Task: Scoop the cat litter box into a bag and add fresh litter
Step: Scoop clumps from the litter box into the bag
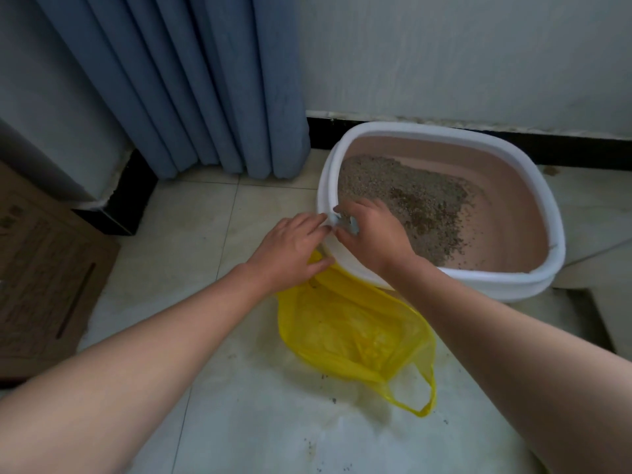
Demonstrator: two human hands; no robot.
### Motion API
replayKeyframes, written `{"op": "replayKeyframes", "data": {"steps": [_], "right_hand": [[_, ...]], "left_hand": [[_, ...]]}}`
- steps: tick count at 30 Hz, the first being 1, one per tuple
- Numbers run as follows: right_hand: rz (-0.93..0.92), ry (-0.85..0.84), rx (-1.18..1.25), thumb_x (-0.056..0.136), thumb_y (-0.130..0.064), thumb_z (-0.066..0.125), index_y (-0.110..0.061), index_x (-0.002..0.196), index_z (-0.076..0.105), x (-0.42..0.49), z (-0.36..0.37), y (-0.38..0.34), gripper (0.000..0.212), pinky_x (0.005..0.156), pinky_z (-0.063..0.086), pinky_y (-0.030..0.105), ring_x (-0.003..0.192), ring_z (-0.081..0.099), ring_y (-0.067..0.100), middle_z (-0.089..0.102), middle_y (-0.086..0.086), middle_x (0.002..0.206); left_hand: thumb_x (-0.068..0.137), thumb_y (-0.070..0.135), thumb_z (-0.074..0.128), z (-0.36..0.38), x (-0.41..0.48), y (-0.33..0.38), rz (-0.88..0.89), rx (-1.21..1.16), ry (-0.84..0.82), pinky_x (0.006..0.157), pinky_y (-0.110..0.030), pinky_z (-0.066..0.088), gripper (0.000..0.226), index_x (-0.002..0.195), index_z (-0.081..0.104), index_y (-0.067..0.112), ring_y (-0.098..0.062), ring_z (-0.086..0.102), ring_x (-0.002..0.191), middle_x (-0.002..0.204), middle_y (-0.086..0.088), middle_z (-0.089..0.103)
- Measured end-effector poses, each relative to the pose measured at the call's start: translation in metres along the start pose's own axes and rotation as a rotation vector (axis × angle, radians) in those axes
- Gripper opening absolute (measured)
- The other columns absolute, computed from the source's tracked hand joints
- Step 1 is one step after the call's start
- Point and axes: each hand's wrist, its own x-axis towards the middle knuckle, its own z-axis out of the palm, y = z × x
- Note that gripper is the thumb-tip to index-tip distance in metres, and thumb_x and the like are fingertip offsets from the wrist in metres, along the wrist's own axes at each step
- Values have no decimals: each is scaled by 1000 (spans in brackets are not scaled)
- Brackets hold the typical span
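On pale floor tiles (212,206) below blue pleated curtains (191,80), one white-rimmed pink plastic litter box (513,285) touches one yellow plastic bag (355,333); left hand (290,248) touches its rim straight-fingered, right hand (371,230) pinches a small pale object (346,224).

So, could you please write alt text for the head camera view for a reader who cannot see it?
A person's left hand and right hand meet at a small pale object on the near rim of a pink-lined white plastic litter box, partly filled with grey-brown granular litter. A yellow plastic bag lies on the tiled floor just in front.
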Motion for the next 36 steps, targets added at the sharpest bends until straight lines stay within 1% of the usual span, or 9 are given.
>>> {"op": "replayKeyframes", "data": {"steps": [6,9,13,15,18,21,23,26,36], "right_hand": [[44,86,46,90,-32,62,-22,109,66,-5,-10,10,22,69,46,34,94,56,23,63,-1,103],[161,145,83,92,-32,62,-22,106,65,-9,-32,27,17,63,37,29,79,54,18,57,-5,93],[346,136,133,91,-31,63,-23,95,62,-23,-51,55,10,61,45,32,73,59,19,63,-3,85],[438,91,155,90,-29,64,-25,90,62,-30,-54,65,5,60,48,31,72,60,17,65,-2,83],[528,47,141,91,-30,66,-25,85,65,-39,-60,78,8,57,45,28,71,61,16,67,-2,82],[599,4,43,90,-32,66,-26,84,72,-47,-70,95,11,59,48,30,71,63,17,68,-4,78],[633,-130,-68,89,-31,66,-21,79,75,-54,-75,106,17,55,48,32,63,62,19,68,-1,70],[670,-224,-123,92,-25,60,-17,75,73,-64,-76,117,24,45,37,27,55,55,18,64,4,63],[807,83,66,95,-24,56,-16,84,72,-71,-90,138,21,65,51,36,67,62,23,71,6,76]], "left_hand": [[92,50,60,-15,14,-8,88,9,24,98,-44,50,57,135,57,12,-26,51,129,144,-8,54],[90,47,66,-24,25,-10,216,55,-3,97,-42,49,55,132,60,12,-28,53,128,142,-11,55],[85,46,71,-30,46,-5,375,83,-37,91,-39,51,42,112,70,13,-25,61,108,116,-7,67],[84,45,71,-27,54,-1,398,41,-33,80,-41,54,33,97,73,16,-22,62,95,99,-2,67],[83,47,70,-14,54,3,324,-67,2,63,-41,55,31,92,74,18,-20,61,90,94,0,65],[80,46,76,2,42,8,192,-201,100,64,-41,55,35,94,75,14,-19,60,93,96,0,65],[79,44,79,7,35,14,124,-272,143,67,-41,55,36,96,75,12,-18,60,95,97,0,65],[76,45,81,7,34,18,87,-305,156,66,-41,56,37,95,75,13,-16,59,95,96,2,64],[72,58,75,13,37,28,10,-269,207,64,-39,53,48,89,71,13,-17,57,89,92,3,60]]}}
